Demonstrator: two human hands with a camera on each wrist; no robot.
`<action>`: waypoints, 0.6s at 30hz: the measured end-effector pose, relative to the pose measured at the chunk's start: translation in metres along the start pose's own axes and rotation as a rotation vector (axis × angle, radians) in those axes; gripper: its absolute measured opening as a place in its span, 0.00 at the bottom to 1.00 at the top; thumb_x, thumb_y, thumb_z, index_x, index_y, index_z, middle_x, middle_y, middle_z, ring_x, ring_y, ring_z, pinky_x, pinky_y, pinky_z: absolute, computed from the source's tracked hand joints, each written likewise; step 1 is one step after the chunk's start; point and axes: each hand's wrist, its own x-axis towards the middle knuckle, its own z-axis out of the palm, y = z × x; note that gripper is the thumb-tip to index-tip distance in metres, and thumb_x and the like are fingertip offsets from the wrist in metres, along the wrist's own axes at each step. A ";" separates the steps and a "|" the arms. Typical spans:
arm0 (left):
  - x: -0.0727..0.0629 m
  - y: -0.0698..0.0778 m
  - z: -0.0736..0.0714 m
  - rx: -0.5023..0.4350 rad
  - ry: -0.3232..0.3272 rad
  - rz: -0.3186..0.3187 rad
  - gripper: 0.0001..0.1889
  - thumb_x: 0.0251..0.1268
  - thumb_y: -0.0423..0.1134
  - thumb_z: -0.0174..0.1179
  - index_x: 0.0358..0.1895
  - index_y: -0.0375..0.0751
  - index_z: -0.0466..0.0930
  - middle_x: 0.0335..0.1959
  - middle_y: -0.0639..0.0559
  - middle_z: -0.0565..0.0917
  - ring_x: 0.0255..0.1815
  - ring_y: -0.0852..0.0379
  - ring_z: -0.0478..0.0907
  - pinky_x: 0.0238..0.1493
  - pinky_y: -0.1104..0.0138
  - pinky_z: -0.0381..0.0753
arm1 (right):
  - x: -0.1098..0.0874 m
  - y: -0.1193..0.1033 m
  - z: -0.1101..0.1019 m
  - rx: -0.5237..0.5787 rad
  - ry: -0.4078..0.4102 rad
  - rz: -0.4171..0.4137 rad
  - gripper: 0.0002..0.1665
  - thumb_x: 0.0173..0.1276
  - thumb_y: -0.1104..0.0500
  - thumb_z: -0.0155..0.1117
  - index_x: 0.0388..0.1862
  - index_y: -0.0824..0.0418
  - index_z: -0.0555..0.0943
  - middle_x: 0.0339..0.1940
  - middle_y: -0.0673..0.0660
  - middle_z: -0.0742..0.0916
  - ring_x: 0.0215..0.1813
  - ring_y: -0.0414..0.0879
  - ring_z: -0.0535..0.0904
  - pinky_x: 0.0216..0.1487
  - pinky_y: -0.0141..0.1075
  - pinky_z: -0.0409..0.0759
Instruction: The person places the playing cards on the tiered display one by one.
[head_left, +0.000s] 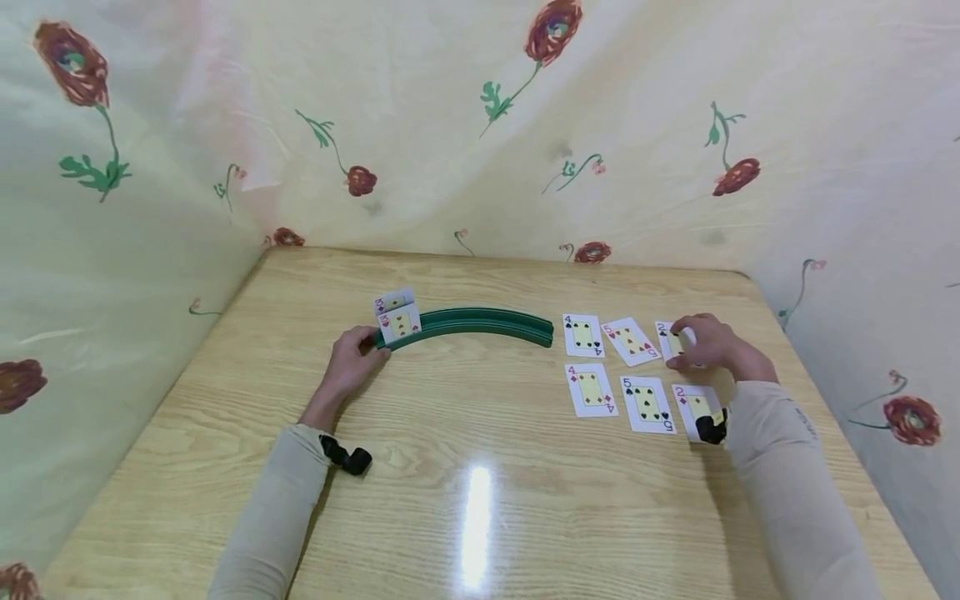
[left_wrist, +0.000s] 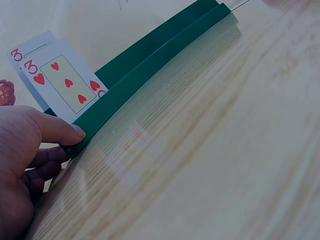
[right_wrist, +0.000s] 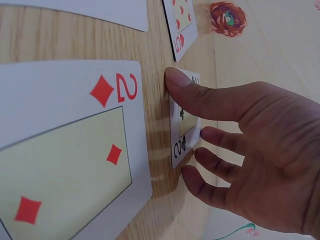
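Observation:
My left hand [head_left: 351,358] pinches the left end of a curved green card holder [head_left: 483,320], thumb on its front wall and fingers behind. In its groove stand the three of hearts [left_wrist: 68,82] and another red three [left_wrist: 42,40], partly hidden behind it. At the right, my right hand [head_left: 705,340] grips the two of clubs [right_wrist: 176,135] by its edges, thumb on the near side and fingers at the far side. Beside it lies the five of hearts [head_left: 632,341]. The two of diamonds [head_left: 693,402] lies nearer me, partly covered by the wrist camera.
A black four [head_left: 582,335] lies just right of the holder's end. Below it are the four of diamonds [head_left: 591,389] and the five of spades [head_left: 647,404]. The wooden table [head_left: 420,467] meets a flowered cloth [head_left: 427,125] at the back and sides.

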 end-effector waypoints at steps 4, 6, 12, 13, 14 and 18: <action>0.000 0.001 0.000 -0.001 0.003 0.005 0.19 0.67 0.31 0.61 0.59 0.27 0.77 0.54 0.32 0.79 0.51 0.45 0.73 0.54 0.59 0.70 | 0.001 -0.001 -0.001 0.018 -0.013 0.030 0.43 0.57 0.50 0.76 0.65 0.69 0.69 0.70 0.83 0.60 0.66 0.81 0.60 0.64 0.72 0.61; 0.000 0.002 0.000 -0.005 0.000 0.007 0.19 0.67 0.31 0.61 0.59 0.27 0.77 0.54 0.33 0.79 0.51 0.45 0.73 0.54 0.59 0.70 | 0.001 -0.003 -0.002 0.027 -0.024 0.047 0.43 0.57 0.50 0.76 0.65 0.69 0.69 0.69 0.82 0.61 0.65 0.78 0.61 0.64 0.71 0.62; -0.001 0.003 -0.001 -0.010 -0.006 0.006 0.19 0.67 0.31 0.61 0.59 0.26 0.77 0.54 0.32 0.79 0.51 0.44 0.73 0.53 0.60 0.70 | 0.001 -0.007 -0.006 0.045 -0.050 0.078 0.41 0.57 0.51 0.77 0.63 0.68 0.69 0.64 0.79 0.65 0.59 0.70 0.65 0.59 0.64 0.67; -0.001 0.004 -0.001 -0.011 -0.005 0.005 0.19 0.67 0.31 0.61 0.59 0.26 0.77 0.54 0.32 0.79 0.51 0.44 0.73 0.53 0.60 0.70 | 0.002 -0.007 -0.006 0.047 -0.052 0.081 0.41 0.57 0.51 0.77 0.63 0.68 0.69 0.64 0.79 0.66 0.58 0.70 0.65 0.58 0.63 0.68; -0.001 0.004 -0.001 -0.012 -0.004 0.004 0.19 0.67 0.31 0.61 0.59 0.26 0.77 0.54 0.32 0.79 0.51 0.44 0.73 0.53 0.60 0.70 | 0.002 -0.007 -0.006 0.048 -0.055 0.082 0.41 0.57 0.51 0.77 0.62 0.68 0.69 0.63 0.78 0.66 0.57 0.69 0.66 0.56 0.61 0.69; -0.001 0.004 -0.001 -0.018 -0.002 -0.002 0.19 0.66 0.31 0.61 0.59 0.27 0.77 0.54 0.33 0.79 0.50 0.45 0.72 0.52 0.62 0.69 | 0.004 -0.005 -0.007 0.044 -0.064 0.076 0.40 0.57 0.51 0.77 0.61 0.68 0.70 0.62 0.78 0.68 0.53 0.67 0.70 0.52 0.57 0.72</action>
